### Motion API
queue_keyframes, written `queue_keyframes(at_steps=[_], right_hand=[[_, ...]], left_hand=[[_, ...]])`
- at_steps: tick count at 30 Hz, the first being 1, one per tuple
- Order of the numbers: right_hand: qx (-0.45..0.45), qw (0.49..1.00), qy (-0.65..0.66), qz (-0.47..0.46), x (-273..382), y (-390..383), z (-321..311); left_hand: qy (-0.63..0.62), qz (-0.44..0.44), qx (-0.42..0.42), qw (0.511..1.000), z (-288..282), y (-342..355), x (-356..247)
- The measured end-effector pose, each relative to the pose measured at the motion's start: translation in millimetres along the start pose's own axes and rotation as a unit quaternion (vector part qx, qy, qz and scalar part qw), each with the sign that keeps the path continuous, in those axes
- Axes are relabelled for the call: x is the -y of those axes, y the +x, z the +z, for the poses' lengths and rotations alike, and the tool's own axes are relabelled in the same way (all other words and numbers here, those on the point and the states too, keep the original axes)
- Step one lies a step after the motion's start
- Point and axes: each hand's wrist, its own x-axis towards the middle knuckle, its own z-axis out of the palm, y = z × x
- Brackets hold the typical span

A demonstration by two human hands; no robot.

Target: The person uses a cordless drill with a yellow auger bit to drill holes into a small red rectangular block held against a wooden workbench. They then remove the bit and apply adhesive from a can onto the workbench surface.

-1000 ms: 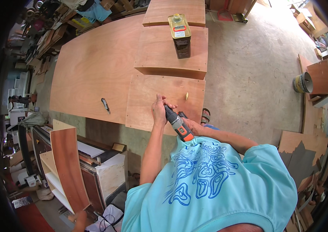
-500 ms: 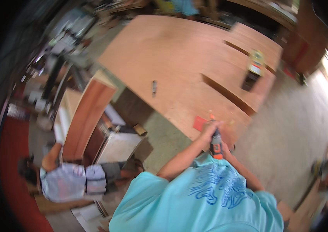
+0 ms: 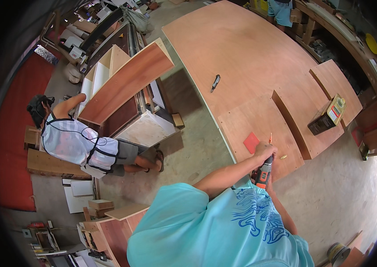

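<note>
A grey-and-orange cordless drill (image 3: 263, 175) is held between my hands close to my shirt, its tip pointing away from me over the near edge of a plywood panel (image 3: 242, 49). My left hand (image 3: 265, 150) is closed around the front of the drill, by the chuck. Beyond its fingers a slim orange-tipped bit (image 3: 270, 137) sticks out. Under the drill's body, my right hand (image 3: 272, 186) grips the handle, mostly hidden. A flat red square (image 3: 251, 143) lies just left of my left hand. To the right of that hand is a small yellowish piece (image 3: 283, 156).
A utility knife (image 3: 215, 83) lies on the panel. A rectangular tin can (image 3: 327, 115) stands on narrower boards at the right, with gaps between them. On the left, a person (image 3: 79, 140) works at a wooden cabinet (image 3: 126, 82). Another person (image 3: 280, 12) stands at the far side.
My view has swung, so the panel sits farther right and the person on the left shows more fully. Both hands still hold the drill. The picture has become sharper.
</note>
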Motion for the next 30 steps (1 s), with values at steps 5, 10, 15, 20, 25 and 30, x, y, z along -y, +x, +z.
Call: queue_keyframes(at_steps=[5,10,15,20,25,30], right_hand=[[0.039,0.972,-0.201,-0.112,25,-16,27],[0.072,0.994,-0.066,-0.045,27,-10,20],[0.083,0.863,-0.463,-0.183,33,-28,25],[0.060,0.993,-0.045,0.087,35,-22,9],[0.247,0.722,-0.627,-0.155,34,-27,60],[0.271,0.847,-0.438,0.128,-12,-63,151]], left_hand=[[0.034,0.001,-0.013,0.999,0,4,-5],[0.108,0.080,-0.078,0.988,-3,3,6],[0.004,0.098,-0.054,0.994,-11,-18,23],[-0.032,0.127,-0.036,0.991,-35,-72,28],[-0.230,0.170,-0.107,0.952,-78,-124,58],[-0.355,0.161,-0.189,0.901,-152,-171,94]])
